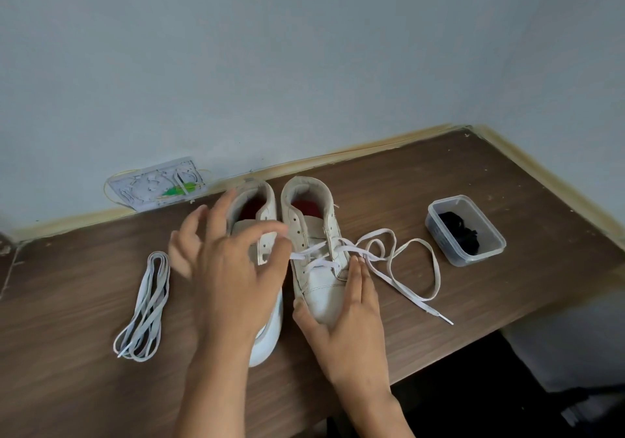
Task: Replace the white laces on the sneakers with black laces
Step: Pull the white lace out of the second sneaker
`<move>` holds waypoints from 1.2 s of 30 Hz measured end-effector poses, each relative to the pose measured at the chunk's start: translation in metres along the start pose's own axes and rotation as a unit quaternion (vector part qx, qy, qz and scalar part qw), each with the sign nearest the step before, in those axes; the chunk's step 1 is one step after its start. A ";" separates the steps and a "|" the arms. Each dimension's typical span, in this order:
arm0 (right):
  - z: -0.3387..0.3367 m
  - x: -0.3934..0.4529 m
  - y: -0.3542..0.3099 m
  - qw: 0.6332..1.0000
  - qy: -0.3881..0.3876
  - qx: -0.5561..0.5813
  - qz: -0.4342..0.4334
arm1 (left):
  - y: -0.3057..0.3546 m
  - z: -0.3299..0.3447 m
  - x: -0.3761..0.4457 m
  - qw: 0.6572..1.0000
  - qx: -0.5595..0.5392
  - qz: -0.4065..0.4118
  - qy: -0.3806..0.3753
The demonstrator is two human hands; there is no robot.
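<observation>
Two white sneakers stand side by side on the brown table, heels toward the wall. The left sneaker (267,332) has no lace; my left hand (230,268) hovers over it, blurred, fingers spread and loosely curled, holding nothing. The right sneaker (314,251) still has a white lace (395,261) through its lower eyelets, its loose ends trailing to the right. My right hand (351,322) holds that sneaker's toe, thumb on the left side, fingers on the right. A removed white lace (145,305) lies bundled at the left. Black laces (461,231) sit in a clear plastic tub (487,251).
The table (439,184) butts against a grey wall at the back and right, with taped edges. A clear flat packet (159,184) with small items leans on the wall behind the sneakers. The table's front edge drops off at the lower right.
</observation>
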State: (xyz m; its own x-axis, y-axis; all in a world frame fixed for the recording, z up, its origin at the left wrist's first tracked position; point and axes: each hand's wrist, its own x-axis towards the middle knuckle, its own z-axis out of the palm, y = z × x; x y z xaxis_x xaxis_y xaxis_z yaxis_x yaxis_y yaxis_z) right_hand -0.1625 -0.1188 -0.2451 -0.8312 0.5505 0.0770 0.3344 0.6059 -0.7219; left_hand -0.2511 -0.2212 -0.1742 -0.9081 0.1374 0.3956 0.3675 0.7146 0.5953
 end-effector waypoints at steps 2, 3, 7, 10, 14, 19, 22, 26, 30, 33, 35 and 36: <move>0.001 0.000 0.000 1.000 0.000 -0.001 0.000 | 0.004 0.010 -0.001 0.999 0.023 0.032 -0.002; 0.001 0.000 0.000 1.000 -0.003 -0.002 0.001 | 0.006 0.017 -0.002 0.998 0.040 0.047 -0.009; 0.000 0.002 0.001 1.000 -0.019 0.015 0.001 | 0.013 0.051 -0.014 0.990 0.114 0.064 -0.054; -0.001 0.002 0.002 1.000 -0.020 0.020 -0.002 | 0.014 0.061 -0.016 0.990 0.122 0.053 -0.048; -0.001 0.002 0.001 0.999 -0.018 0.032 0.001 | 0.022 0.040 -0.006 0.994 0.088 0.069 0.012; 0.000 0.001 0.000 1.000 -0.012 0.014 0.003 | 0.017 0.005 0.004 0.968 0.003 0.093 0.234; -0.002 0.001 -0.001 1.000 -0.018 0.015 0.010 | 0.013 0.002 0.005 0.973 0.009 0.075 0.220; -0.002 0.002 -0.001 1.000 -0.015 0.014 0.011 | 0.015 0.014 0.001 0.989 0.047 0.075 0.120; -0.003 0.003 -0.002 0.999 -0.033 0.015 0.012 | 0.013 0.047 -0.012 0.992 0.108 0.066 -0.012; -0.003 0.003 0.000 0.999 -0.036 0.012 0.009 | 0.013 0.062 -0.016 0.991 0.119 0.051 -0.038; -0.003 0.003 0.000 0.999 -0.036 0.019 0.012 | 0.016 0.060 -0.013 0.991 0.113 0.067 -0.022; -0.002 0.003 0.000 0.999 -0.037 0.022 0.014 | 0.019 0.056 -0.011 0.991 0.106 0.081 -0.011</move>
State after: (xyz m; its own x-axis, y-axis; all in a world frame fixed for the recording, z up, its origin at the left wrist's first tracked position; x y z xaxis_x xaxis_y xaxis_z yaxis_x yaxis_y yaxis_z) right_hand -0.1641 -0.1156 -0.2432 -0.8528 0.5222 0.0076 0.3386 0.5640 -0.7532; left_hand -0.2453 -0.1710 -0.2068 -0.8455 0.2759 0.4573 0.4610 0.8093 0.3640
